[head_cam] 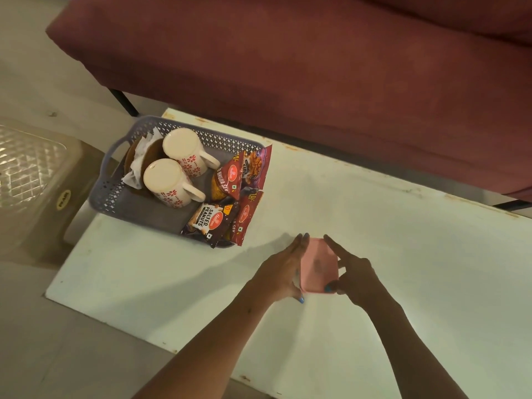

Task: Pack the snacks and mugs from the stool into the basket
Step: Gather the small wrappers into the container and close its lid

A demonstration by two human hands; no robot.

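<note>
basket (115,194) on white table (374,269), far-left corner | two mugs (169,180) upside down inside, snack packets (230,197) stood at right wall to save room | my left hand (283,269) flat against, right hand (355,279) pinching pink box (318,266), held between both | stool (31,180) looks cleared

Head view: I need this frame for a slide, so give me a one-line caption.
Both hands, left hand and right hand, hold a pink case beside the packed basket.
</note>
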